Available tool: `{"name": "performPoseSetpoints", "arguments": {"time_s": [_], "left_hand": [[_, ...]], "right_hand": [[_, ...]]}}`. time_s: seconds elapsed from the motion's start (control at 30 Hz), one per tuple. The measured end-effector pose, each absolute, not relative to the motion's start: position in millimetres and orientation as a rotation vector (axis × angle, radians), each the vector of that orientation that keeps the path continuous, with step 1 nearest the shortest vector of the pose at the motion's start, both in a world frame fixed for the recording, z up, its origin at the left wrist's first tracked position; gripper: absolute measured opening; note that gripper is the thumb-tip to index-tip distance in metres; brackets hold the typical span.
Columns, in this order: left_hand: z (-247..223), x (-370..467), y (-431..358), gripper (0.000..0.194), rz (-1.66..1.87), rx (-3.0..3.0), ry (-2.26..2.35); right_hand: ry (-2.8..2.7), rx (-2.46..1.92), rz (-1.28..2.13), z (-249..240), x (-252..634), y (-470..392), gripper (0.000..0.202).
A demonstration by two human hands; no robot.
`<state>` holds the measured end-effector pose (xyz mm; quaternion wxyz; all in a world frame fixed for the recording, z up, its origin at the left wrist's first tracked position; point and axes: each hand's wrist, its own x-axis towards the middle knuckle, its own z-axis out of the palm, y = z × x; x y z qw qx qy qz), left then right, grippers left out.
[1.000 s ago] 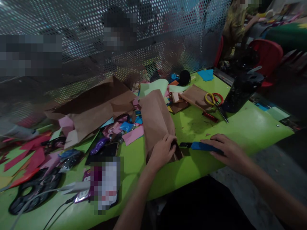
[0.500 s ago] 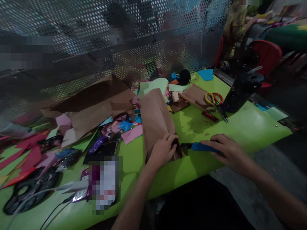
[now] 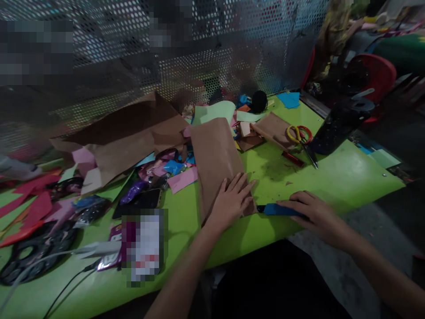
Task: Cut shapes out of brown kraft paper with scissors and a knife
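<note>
Over my link I see a bare left grip point(image 3: 229, 204), a bare right grip point(image 3: 317, 215), bare forearms point(image 3: 191, 261), and black clothing point(image 3: 272, 283) below.

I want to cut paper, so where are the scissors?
In the head view, the scissors lie right of centre on the green table, just left of the black container, beyond the right hand.

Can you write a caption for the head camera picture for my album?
Left hand spread on a brown paper bag, right hand holding a blue utility knife, at a green table.
</note>
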<state>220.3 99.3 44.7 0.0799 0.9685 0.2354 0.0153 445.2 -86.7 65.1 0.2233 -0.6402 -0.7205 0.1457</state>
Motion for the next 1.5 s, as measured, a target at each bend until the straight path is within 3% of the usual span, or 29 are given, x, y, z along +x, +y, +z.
{"name": "performPoseSetpoints", "arguments": {"time_s": [0.67,1.5], "left_hand": [[42,221,98,0.054,0.056,3.024,0.717],[43,221,98,0.054,0.062,2.978,0.695]], "right_hand": [[-1.993,-1.811,0.359,48,432,-103,0.044],[-1.879,-1.895,0.209,61,427,-126,0.038]]}}
